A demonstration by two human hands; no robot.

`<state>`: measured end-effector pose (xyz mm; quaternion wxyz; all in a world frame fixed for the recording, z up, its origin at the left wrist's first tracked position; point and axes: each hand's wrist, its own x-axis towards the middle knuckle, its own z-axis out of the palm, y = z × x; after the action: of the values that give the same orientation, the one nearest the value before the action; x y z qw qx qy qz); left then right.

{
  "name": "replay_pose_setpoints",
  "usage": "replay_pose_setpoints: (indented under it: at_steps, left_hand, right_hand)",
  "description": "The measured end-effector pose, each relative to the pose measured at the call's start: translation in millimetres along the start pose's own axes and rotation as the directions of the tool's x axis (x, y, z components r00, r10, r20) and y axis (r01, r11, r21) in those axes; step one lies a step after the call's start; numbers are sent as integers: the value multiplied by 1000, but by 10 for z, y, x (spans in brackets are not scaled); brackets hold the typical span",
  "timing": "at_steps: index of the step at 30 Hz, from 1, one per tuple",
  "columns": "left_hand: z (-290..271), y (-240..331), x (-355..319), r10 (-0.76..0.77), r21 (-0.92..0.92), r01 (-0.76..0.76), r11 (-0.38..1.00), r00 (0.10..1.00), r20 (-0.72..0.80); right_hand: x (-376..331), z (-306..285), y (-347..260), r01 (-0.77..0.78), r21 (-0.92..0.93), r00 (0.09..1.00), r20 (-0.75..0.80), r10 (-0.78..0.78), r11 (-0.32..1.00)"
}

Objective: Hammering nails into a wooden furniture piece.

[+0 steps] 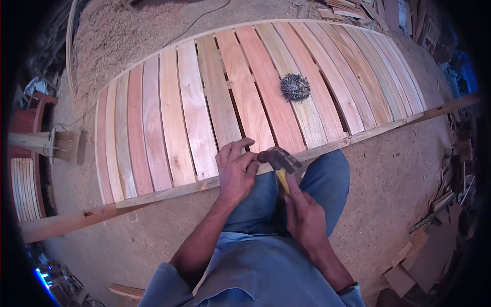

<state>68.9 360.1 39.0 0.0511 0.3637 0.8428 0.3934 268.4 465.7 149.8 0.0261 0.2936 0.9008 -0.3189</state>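
Observation:
My right hand (pixel 306 217) is wrapped round the yellow handle of a claw hammer (pixel 282 160). The hammer's head is low over the near edge rail of a slatted wooden panel (pixel 192 115), close to my left fingers. My left hand (pixel 237 171) rests on that near edge with its fingers bent and pressed together at a slat's end; whatever they pinch is too small or hidden to make out. A round heap of nails (pixel 295 87) lies on the slats, farther off and to the right.
A long beam (pixel 66 223) runs out past the panel's left end. Wood shavings (pixel 110 43) cover the floor beyond the panel. Offcuts (pixel 404 276) are piled at the lower right, and more scrap boards (pixel 345 7) lie at the far right. A cable (pixel 202 18) crosses the shavings.

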Motion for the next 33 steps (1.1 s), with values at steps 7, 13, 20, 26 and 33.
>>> replay_pose_setpoints:
  at_steps: [7, 13, 20, 26, 33]
  left_hand:
    - [-40, -312, 521, 255, 8, -260, 966, 952, 169]
    - [-155, -634, 1436, 448, 230, -583, 779, 774, 447]
    - [-90, -739, 1439, 456, 145, -556, 819, 783, 423]
    - [-62, -717, 1426, 461, 116, -544, 831, 791, 403]
    - [-70, -736, 1419, 470, 114, -546, 830, 794, 385]
  right_hand:
    - [-35, 67, 310, 33, 445, 966, -244, 86, 895]
    - [61, 34, 405, -198, 823, 946, 18, 324, 532]
    - [116, 127, 451, -275, 853, 925, 108, 366, 444]
    - [135, 150, 465, -251, 843, 951, 121, 286, 477]
    - [136, 127, 448, -279, 826, 944, 141, 299, 489]
